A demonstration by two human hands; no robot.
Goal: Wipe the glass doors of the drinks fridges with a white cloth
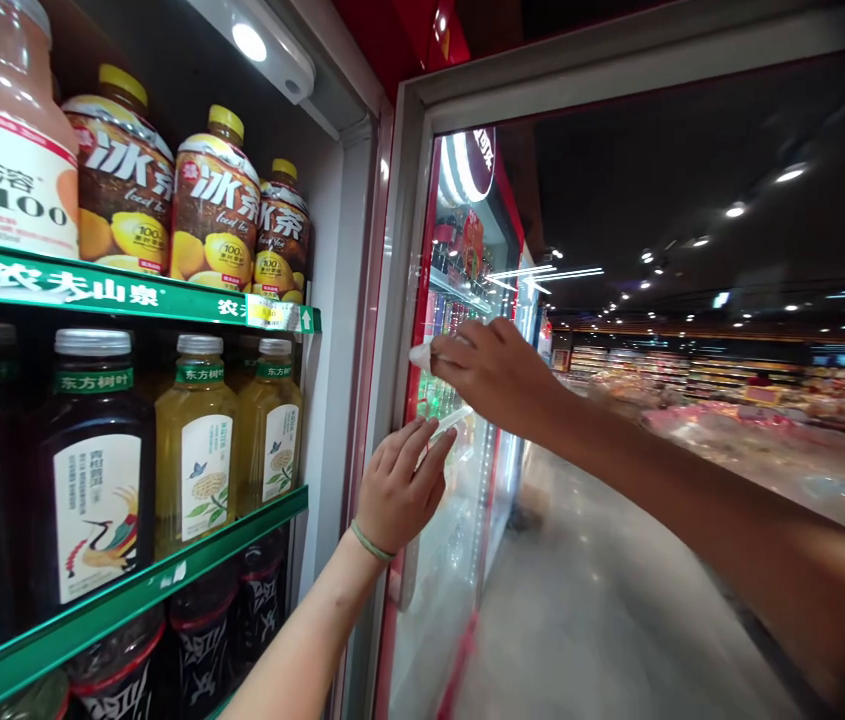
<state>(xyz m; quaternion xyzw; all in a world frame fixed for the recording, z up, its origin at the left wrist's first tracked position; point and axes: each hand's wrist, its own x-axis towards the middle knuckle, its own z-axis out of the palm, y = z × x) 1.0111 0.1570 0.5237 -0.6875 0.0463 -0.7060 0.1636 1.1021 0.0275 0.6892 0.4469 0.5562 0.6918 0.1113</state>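
Observation:
In the head view my left hand [399,485], with a green band at its wrist, reaches up to the frame edge of the open glass door [411,250]. Its thumb and index finger close around a thin white strip [457,416], whose kind I cannot make out. Higher up, my right hand [488,365] comes in from the right. Its fingers pinch a small crumpled white piece [420,355], perhaps tissue or film, at the glass beside the frame. Motion blurs this piece slightly, and its inner part is hidden by the fingers.
To the left, an open drinks cooler holds iced tea bottles [213,205] above a green shelf edge [129,290]. Tea bottles [201,450] stand below, and dark bottles [201,640] lower still. Shop aisle floor [579,590] and blurred goods [752,440] lie beyond the door.

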